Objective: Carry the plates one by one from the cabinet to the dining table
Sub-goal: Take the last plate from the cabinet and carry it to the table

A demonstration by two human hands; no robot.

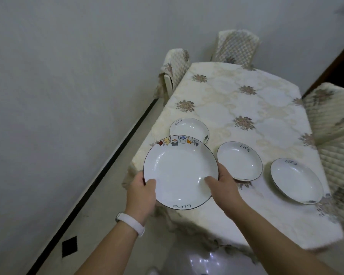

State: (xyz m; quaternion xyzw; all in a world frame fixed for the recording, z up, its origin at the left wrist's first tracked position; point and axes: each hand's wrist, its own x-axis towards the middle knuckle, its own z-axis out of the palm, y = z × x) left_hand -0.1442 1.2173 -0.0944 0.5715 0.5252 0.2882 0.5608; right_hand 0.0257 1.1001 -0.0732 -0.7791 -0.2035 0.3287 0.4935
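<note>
I hold a white plate (180,169) with a dark rim, small coloured figures along its far edge and the word "life" near me. It hangs above the near left corner of the dining table (252,108). My left hand (142,187) grips its left rim, thumb on top. My right hand (222,182) grips the right rim, thumb inside the plate. Three similar white plates lie on the table: one (189,129) just beyond the held plate, one (239,160) to its right, one (297,180) further right.
The table wears a cream cloth with flower prints. Covered chairs stand at the far left (176,66), the far end (237,46) and the right side (332,120). A white wall runs along the left, with a dark baseboard strip (107,161) at the floor.
</note>
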